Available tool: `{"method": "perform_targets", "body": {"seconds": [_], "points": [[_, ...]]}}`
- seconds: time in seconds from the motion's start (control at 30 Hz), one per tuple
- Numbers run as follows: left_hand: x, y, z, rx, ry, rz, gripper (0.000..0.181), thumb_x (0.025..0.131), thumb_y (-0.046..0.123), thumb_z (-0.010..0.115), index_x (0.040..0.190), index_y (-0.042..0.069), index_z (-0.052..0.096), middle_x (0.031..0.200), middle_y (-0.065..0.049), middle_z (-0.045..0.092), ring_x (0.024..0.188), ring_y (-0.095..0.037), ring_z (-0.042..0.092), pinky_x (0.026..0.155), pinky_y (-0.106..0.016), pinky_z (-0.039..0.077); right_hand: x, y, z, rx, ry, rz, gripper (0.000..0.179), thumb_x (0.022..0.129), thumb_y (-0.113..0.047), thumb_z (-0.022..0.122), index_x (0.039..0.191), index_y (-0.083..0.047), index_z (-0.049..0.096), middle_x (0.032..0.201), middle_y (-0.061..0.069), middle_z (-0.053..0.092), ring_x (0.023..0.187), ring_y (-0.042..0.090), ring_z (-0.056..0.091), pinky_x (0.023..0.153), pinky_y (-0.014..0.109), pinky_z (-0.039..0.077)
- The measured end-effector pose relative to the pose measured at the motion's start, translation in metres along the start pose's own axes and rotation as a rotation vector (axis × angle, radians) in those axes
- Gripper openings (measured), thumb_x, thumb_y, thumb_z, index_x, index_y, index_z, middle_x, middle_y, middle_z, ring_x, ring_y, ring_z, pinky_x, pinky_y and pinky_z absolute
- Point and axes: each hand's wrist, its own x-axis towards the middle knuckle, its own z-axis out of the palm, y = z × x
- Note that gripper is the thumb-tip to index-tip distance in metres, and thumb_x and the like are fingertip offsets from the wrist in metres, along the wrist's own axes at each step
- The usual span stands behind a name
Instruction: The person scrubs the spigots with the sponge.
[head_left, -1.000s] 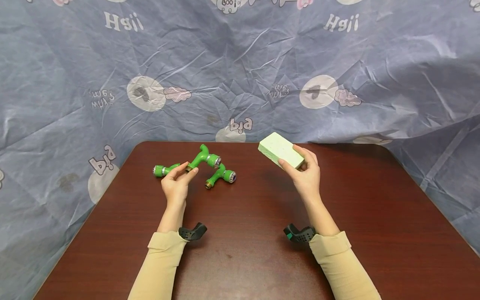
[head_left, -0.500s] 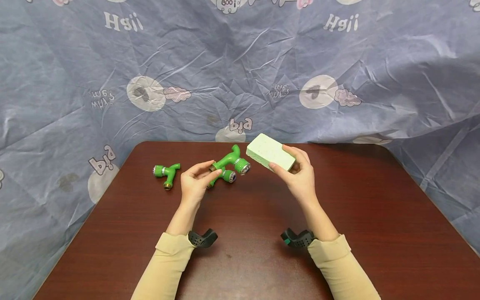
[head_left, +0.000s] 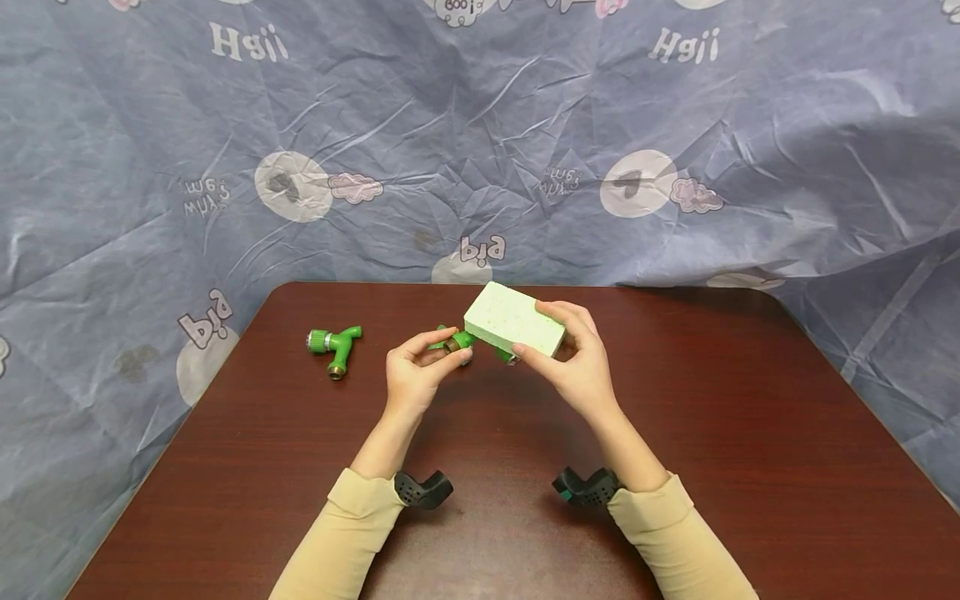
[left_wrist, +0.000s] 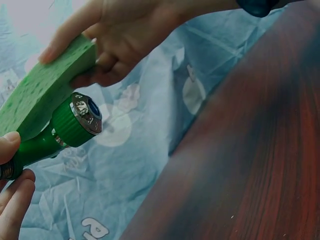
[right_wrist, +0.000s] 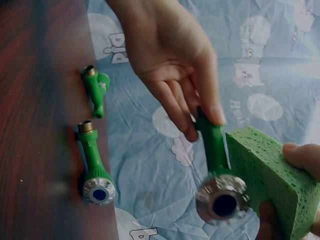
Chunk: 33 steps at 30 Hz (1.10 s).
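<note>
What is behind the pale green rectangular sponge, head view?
A shiny green tap in the left hand: its brass-coloured end and knob edge show; the sponge covers its middle.

Backdrop cloth, head view: "BOO" at top edge, "Hgii" twice, other lettering unclear
</note>
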Motion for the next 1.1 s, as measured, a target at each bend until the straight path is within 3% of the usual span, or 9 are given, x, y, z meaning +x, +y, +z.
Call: {"method": "perform_targets", "body": {"seconds": [0.2,0.37,0.5,0.6,0.73,0.9,1.0,1.1], "points": [[-0.002,0.001,0.005,0.002,0.020,0.004,0.035,0.067,-0.012,0.077,0.101,-0.011,0.067,0.087,-0.011,0.068,0.070,-0.015,0.068,0.063,-0.028,0.058,0.001,0.023,0.004,-0.120,-0.004,-0.092,0.055,0.071,-0.002,0.081,0.122,0.000,0.060,0.122,0.016,0.048,0.094,0.018,0.050,0.066,0.017,0.044],[-0.002,0.005,0.006,0.000,0.039,-0.004,0.036,0.068,-0.012,0.077,0.102,-0.013,0.066,0.088,-0.011,0.068,0.069,-0.014,0.068,0.062,-0.027,0.058,0.006,0.040,0.000,-0.174,0.090,-0.074,0.057,0.070,-0.010,0.084,0.122,-0.005,0.061,0.123,0.011,0.048,0.098,0.017,0.047,0.066,0.019,0.043],[-0.001,0.008,0.004,0.023,0.067,0.004,0.034,0.068,-0.011,0.077,0.101,-0.010,0.068,0.087,-0.007,0.069,0.069,-0.014,0.068,0.061,-0.024,0.057,0.008,0.031,-0.004,-0.177,0.230,-0.052,0.055,0.070,-0.003,0.082,0.121,0.002,0.060,0.121,0.019,0.048,0.096,0.019,0.047,0.066,0.021,0.042],[0.000,0.009,0.002,0.031,0.089,0.008,0.034,0.067,-0.010,0.078,0.101,-0.009,0.069,0.086,-0.007,0.069,0.068,-0.016,0.067,0.060,-0.021,0.055,0.007,0.019,-0.007,-0.123,0.279,-0.039,0.054,0.071,0.002,0.079,0.121,0.007,0.058,0.121,0.023,0.047,0.087,0.016,0.050,0.065,0.017,0.044],[0.000,0.010,0.002,0.016,0.087,-0.012,0.037,0.068,-0.010,0.078,0.103,-0.012,0.066,0.083,-0.006,0.068,0.067,-0.015,0.067,0.059,-0.020,0.054,0.005,0.010,-0.006,-0.038,0.182,-0.058,0.053,0.073,0.006,0.076,0.122,0.009,0.056,0.121,0.022,0.046,0.076,0.010,0.053,0.063,0.014,0.048],[-0.001,0.011,0.003,-0.013,0.058,-0.026,0.037,0.071,-0.009,0.076,0.106,-0.013,0.065,0.082,-0.002,0.068,0.068,-0.012,0.067,0.062,-0.021,0.055,0.002,0.008,-0.001,-0.003,0.018,-0.096,0.054,0.072,0.008,0.075,0.122,0.010,0.055,0.123,0.024,0.044,0.081,0.012,0.054,0.065,0.017,0.048],[-0.002,0.011,0.004,-0.037,0.047,-0.028,0.037,0.071,-0.010,0.075,0.106,-0.013,0.065,0.083,-0.002,0.068,0.069,-0.013,0.068,0.063,-0.023,0.056,0.004,0.012,-0.002,0.002,0.027,-0.074,0.053,0.073,0.007,0.075,0.122,0.010,0.056,0.123,0.024,0.044,0.081,0.012,0.054,0.066,0.016,0.049],[-0.002,0.011,0.004,-0.059,0.037,-0.042,0.038,0.069,-0.012,0.075,0.106,-0.014,0.064,0.084,-0.003,0.068,0.070,-0.014,0.068,0.064,-0.026,0.057,0.007,0.017,-0.007,-0.010,0.113,-0.027,0.053,0.074,0.006,0.075,0.123,0.009,0.055,0.123,0.023,0.044,0.078,0.012,0.054,0.065,0.014,0.049]]}}
